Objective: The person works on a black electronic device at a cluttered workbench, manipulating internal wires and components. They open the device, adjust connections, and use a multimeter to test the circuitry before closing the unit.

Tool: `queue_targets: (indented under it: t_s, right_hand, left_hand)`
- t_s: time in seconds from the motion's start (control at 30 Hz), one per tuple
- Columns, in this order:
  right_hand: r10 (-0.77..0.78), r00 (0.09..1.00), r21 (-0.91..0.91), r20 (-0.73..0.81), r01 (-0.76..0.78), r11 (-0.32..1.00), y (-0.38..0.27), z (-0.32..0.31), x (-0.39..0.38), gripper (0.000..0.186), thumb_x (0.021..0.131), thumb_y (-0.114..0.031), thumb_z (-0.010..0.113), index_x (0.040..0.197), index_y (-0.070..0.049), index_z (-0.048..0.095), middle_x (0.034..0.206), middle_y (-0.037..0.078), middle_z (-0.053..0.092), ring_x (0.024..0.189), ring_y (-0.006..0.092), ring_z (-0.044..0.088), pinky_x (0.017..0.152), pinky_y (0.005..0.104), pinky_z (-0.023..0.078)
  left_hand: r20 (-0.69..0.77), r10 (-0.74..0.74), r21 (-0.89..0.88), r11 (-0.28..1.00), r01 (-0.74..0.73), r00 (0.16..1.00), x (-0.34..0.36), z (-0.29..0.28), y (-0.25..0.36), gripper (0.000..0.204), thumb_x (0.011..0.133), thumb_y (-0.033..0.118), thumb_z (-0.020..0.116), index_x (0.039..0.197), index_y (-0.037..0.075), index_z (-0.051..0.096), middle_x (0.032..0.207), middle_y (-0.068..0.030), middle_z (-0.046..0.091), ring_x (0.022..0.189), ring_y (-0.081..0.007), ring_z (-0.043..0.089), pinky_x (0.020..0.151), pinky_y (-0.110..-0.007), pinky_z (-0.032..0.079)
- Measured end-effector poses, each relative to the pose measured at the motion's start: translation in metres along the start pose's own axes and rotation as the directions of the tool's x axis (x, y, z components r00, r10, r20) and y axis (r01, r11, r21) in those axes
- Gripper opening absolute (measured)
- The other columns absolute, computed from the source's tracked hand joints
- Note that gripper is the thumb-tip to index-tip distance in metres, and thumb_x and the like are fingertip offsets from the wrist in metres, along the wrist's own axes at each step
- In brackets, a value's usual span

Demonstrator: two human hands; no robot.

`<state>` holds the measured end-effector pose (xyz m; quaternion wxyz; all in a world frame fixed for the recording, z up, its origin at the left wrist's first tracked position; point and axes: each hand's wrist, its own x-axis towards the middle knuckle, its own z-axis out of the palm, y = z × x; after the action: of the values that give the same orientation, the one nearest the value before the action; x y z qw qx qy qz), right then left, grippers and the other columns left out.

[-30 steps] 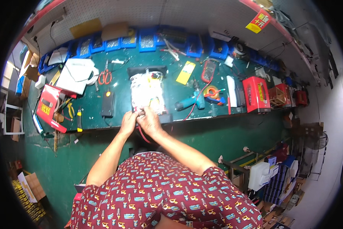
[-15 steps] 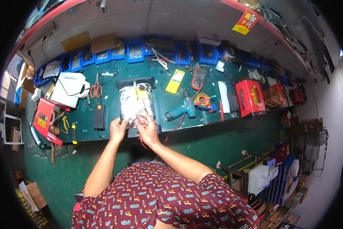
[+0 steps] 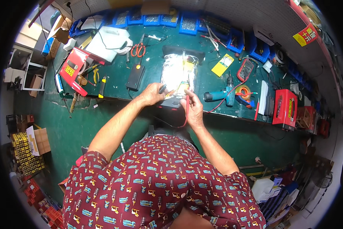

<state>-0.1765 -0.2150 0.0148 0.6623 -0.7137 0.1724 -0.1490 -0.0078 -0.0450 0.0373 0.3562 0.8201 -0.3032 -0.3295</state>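
A silver foil-wrapped block [image 3: 175,74] sits in a dark tray at the bench's front edge, with yellow patches on its right side. At its near left corner, my left hand [image 3: 152,94] closes on a slim black test probe [image 3: 162,89]. Opposite, my right hand [image 3: 194,110] pinches a red test probe [image 3: 187,103] whose lead loops down below the bench edge. Both hands are by the block's near end; contact of the tips is lost in glare. A red multimeter [image 3: 246,70] lies to the right.
A teal drill [image 3: 221,95] and tape rolls [image 3: 243,91] lie right of the block. On its left are a black adapter [image 3: 136,77], orange scissors [image 3: 138,49] and a red metal casing [image 3: 74,70]. Blue parts bins [image 3: 188,23] line the back; a red box [image 3: 285,110] stands farther right.
The view has shifted, so the bench appears farther right and higher. My hands have moved apart at the block's near end, and the red probe now stands upright in my right hand.
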Motion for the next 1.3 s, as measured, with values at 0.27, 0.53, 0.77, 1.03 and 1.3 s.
queue_targets:
  t_s: [0.27, 0.53, 0.77, 1.03, 1.3]
  right_hand:
    - [-0.328, 0.936, -0.335, 0.129, 0.352, 0.874, 0.002, 0.031, 0.017, 0.036, 0.091, -0.001, 0.061, 0.126, -0.003, 0.061, 0.114, 0.019, 0.066, 0.109, 0.0352, 0.063, 0.096, 0.0432, 0.048]
    - [-0.342, 0.917, -0.425, 0.206, 0.399, 0.813, 0.008, 0.049, 0.023, 0.035, 0.079, 0.004, 0.065, 0.112, -0.007, 0.063, 0.106, 0.013, 0.067, 0.102, 0.0351, 0.062, 0.092, 0.0451, 0.047]
    - [-0.357, 0.916, -0.434, 0.181, 0.401, 0.807, 0.004, 0.051, 0.023, 0.025, 0.08, 0.004, 0.068, 0.101, -0.007, 0.063, 0.097, 0.01, 0.068, 0.099, 0.033, 0.062, 0.091, 0.0449, 0.046]
    - [-0.444, 0.87, -0.441, 0.215, 0.492, 0.751, 0.006, 0.049, 0.024, 0.023, 0.08, 0.004, 0.068, 0.099, -0.007, 0.063, 0.091, 0.01, 0.067, 0.093, 0.0322, 0.062, 0.083, 0.0423, 0.049]
    - [-0.418, 0.89, -0.438, 0.184, 0.454, 0.776, 0.01, 0.051, 0.024, 0.021, 0.08, 0.002, 0.069, 0.098, -0.007, 0.062, 0.088, 0.01, 0.066, 0.091, 0.0329, 0.062, 0.082, 0.0436, 0.048]
  left_hand:
    - [0.125, 0.237, 0.113, 0.961, -0.251, 0.964, 0.002, -0.017, 0.004, 0.025, 0.086, 0.006, 0.07, 0.11, 0.0, 0.065, 0.087, -0.0189, 0.068, 0.081, -0.0297, 0.066, 0.078, -0.04, 0.052]
    - [-0.128, 0.231, -0.01, 0.972, -0.235, 0.964, -0.02, -0.002, -0.011, 0.025, 0.089, 0.009, 0.07, 0.112, -0.001, 0.066, 0.092, -0.0169, 0.07, 0.083, -0.0262, 0.067, 0.08, -0.037, 0.052]
    - [-0.381, -0.104, -0.087, 0.993, 0.076, 0.919, -0.056, 0.012, -0.016, 0.039, 0.098, 0.017, 0.058, 0.134, 0.004, 0.049, 0.088, -0.02, 0.068, 0.079, -0.0311, 0.068, 0.075, -0.039, 0.053]
    - [-0.124, -0.263, -0.728, 0.679, 0.092, 0.957, -0.072, 0.02, -0.003, 0.034, 0.1, 0.01, 0.045, 0.133, 0.005, 0.049, 0.084, -0.0051, 0.062, 0.067, -0.0104, 0.059, 0.064, -0.026, 0.053]
    - [-0.197, -0.027, -0.603, 0.792, -0.099, 0.98, -0.076, 0.042, 0.003, 0.048, 0.089, -0.002, 0.059, 0.136, 0.002, 0.052, 0.09, 0.0016, 0.058, 0.08, -0.0049, 0.056, 0.075, -0.021, 0.049]
